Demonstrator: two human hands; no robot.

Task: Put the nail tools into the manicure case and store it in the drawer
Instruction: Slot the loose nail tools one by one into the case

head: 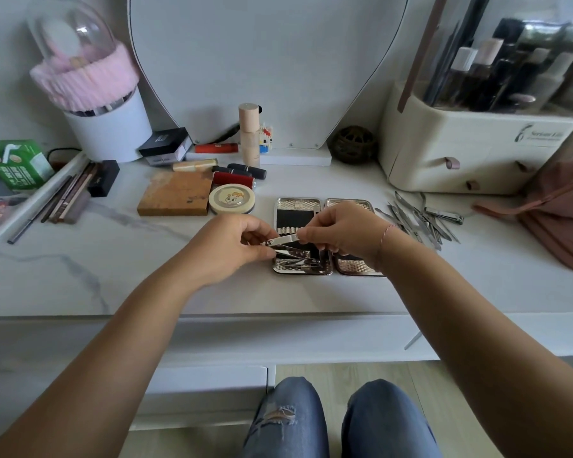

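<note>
Presently, a nail clipper is held just above the open manicure case. It is pinched at one end by the fingers of the left hand and at the other by those of the right hand. The case is laid flat on the tabletop, with metal tools seated in its left half. More nail tools are heaped just right of the case, near a cream drawer organiser.

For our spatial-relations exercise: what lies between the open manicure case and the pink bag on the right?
A loose pile of metal nail tools lies there on the tabletop, seen in the head view.
</note>
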